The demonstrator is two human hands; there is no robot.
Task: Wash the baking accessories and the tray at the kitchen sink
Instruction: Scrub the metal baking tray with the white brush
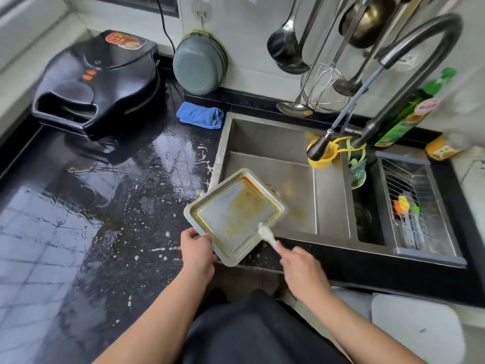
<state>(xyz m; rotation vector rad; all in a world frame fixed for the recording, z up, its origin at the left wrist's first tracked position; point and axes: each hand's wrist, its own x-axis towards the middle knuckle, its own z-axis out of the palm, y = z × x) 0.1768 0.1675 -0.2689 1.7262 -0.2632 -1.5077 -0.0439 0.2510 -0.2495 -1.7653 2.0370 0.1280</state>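
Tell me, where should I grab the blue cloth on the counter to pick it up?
Pinch the blue cloth across its thick folded middle, coming straight down from above. It lies flat and bunched on the wet counter beside the sink, so a top pinch likely lifts all its layers together.

So the tray [236,216] sits tilted over the sink's [265,143] front left corner. Grill appliance [97,82] is far left on the table [78,206], cloth [200,115] between it and the sink, faucet [388,74] back right, rack [417,206] right.
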